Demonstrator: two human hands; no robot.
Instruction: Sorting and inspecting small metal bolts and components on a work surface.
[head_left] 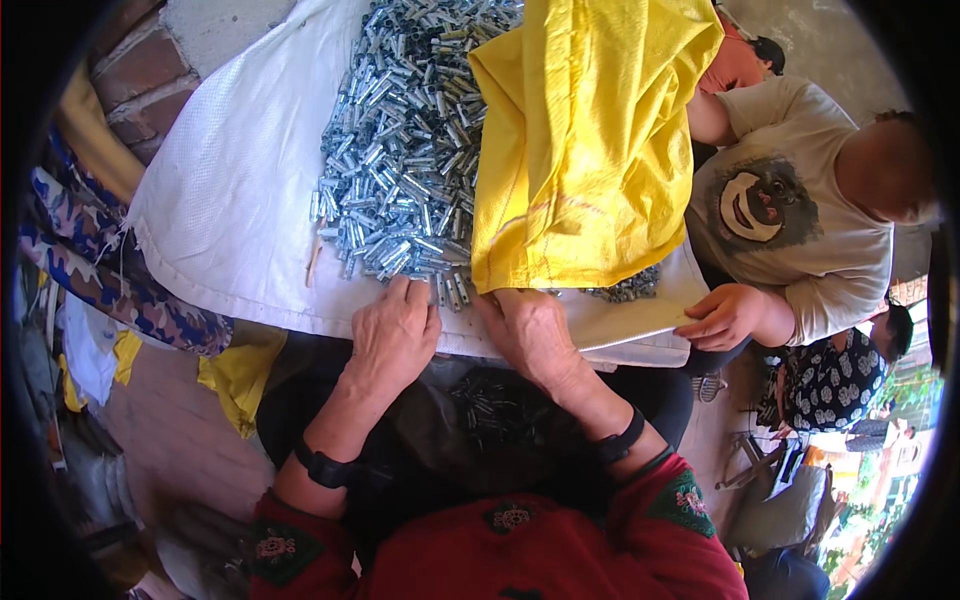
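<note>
A heap of small silver metal tubes (pixel 400 160) lies on a white woven sheet (pixel 230 170). At its near edge my left hand (pixel 393 330) is closed, knuckles up, with the fingertips down against the tubes; what they pinch is hidden. My right hand (pixel 537 335) is curled in beside the lower edge of a yellow woven sack (pixel 590 170), which covers the heap's right part. Its fingertips are out of sight near the sack's hem. A few tubes (pixel 452 291) stand side by side between my hands.
Dark thin pieces (pixel 490 405) lie in a dark cloth on my lap. A co-worker's hand (pixel 725 317) rests at the white sheet's right corner. More metal pieces (pixel 630 287) show under the sack. Someone in camouflage trousers (pixel 110 270) is at the left, by a brick wall (pixel 150 80).
</note>
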